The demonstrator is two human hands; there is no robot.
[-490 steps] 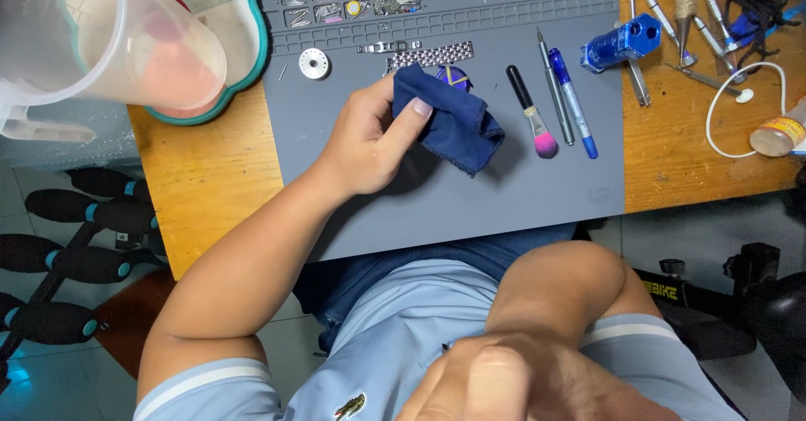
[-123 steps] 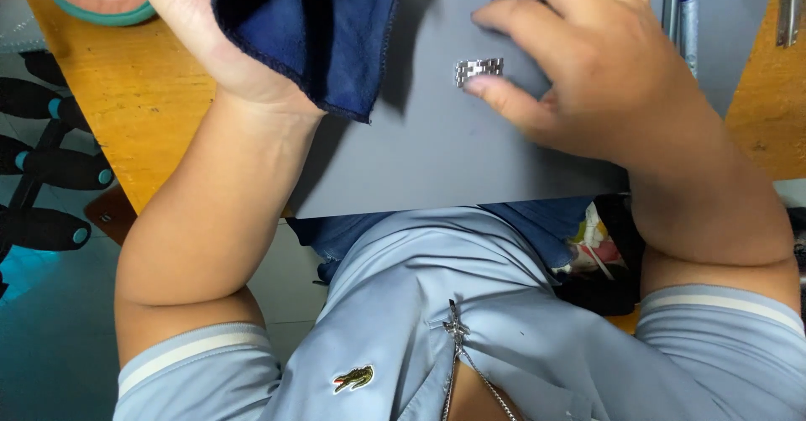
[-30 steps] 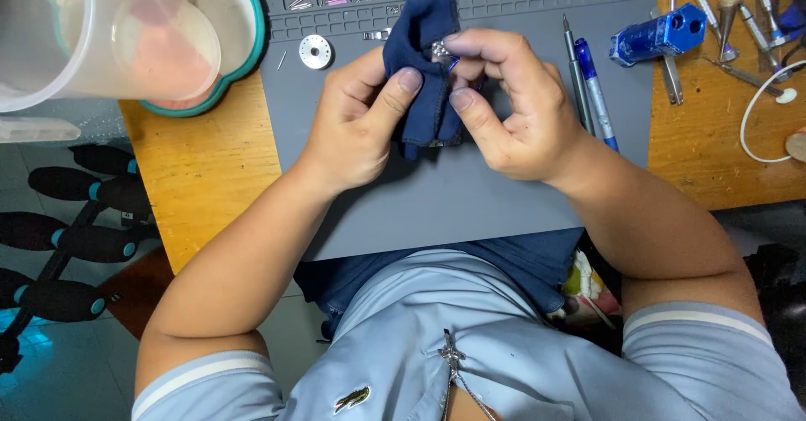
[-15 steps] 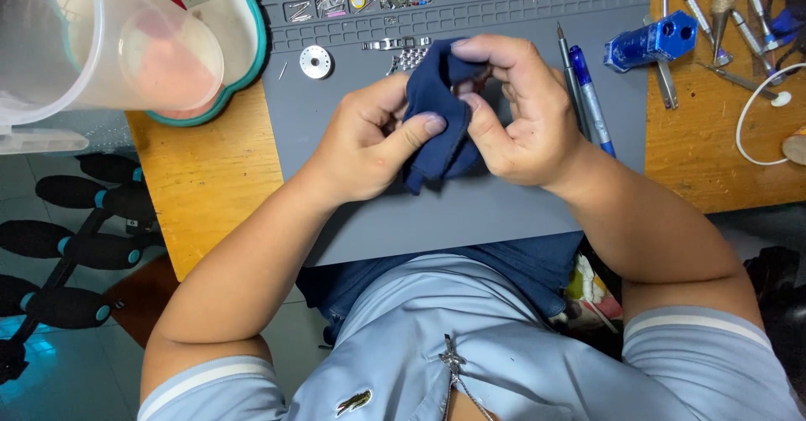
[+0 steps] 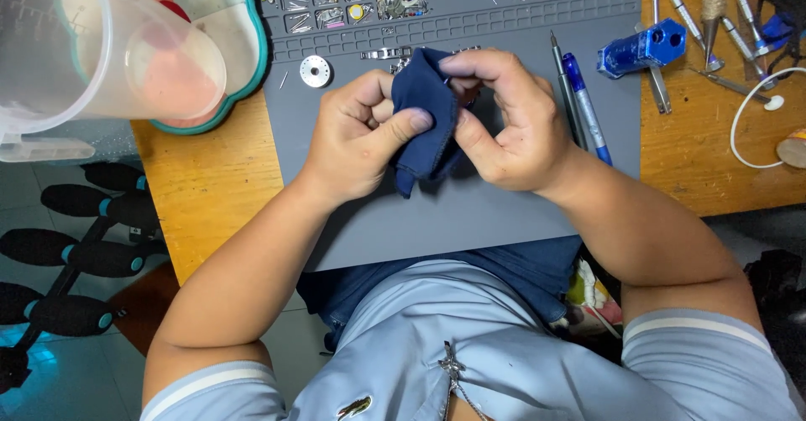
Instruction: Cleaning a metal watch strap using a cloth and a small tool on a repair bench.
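A dark blue cloth (image 5: 424,119) is bunched between both hands above a grey work mat (image 5: 470,219). My left hand (image 5: 361,140) pinches the cloth's left side with thumb pressed on it. My right hand (image 5: 508,123) closes around the cloth's right side, fingers curled over its top. A small metal part seen earlier in the cloth is hidden now. A metal watch band piece (image 5: 382,53) lies on the mat just beyond the hands.
A round metal disc (image 5: 316,70) lies left of the hands. Two pens (image 5: 579,106) and a blue tool (image 5: 642,47) lie to the right, with screwdrivers (image 5: 739,39) on the wooden desk (image 5: 210,186). A clear plastic jug (image 5: 92,52) and teal-rimmed tray (image 5: 227,18) sit far left.
Both hands have folded the cloth tighter over the small metal piece, which showed on the cloth a second ago and is now covered.
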